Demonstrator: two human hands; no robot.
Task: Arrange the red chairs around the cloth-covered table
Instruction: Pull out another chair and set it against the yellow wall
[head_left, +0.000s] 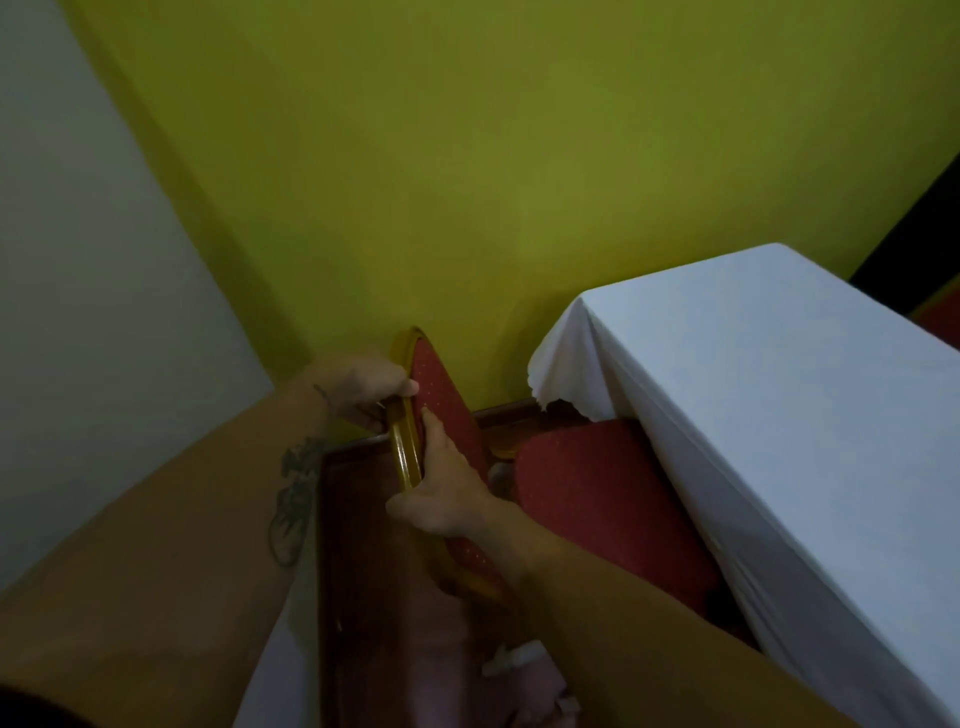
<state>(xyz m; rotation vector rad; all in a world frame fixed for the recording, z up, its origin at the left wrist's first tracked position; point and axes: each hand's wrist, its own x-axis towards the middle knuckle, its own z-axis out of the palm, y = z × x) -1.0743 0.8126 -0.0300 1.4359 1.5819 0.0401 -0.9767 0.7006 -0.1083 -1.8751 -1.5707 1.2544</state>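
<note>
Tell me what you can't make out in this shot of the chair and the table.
Head view only:
- chair legs: hidden under the seat and arms.
- Seat's far side: tucked under the white cloth.
- Table legs: covered by the cloth.
- Other chairs: outside the frame.
- left hand fingers: partly behind the backrest frame.
- Floor: dim, blurred.

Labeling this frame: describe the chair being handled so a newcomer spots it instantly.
Start at the white-clothed table on the right, in front of the yellow wall. Just left of it stands the chair, its red seat partly tucked under the cloth. Its red dotted backrest with a glossy golden frame is held by the left hand and right hand.
</note>
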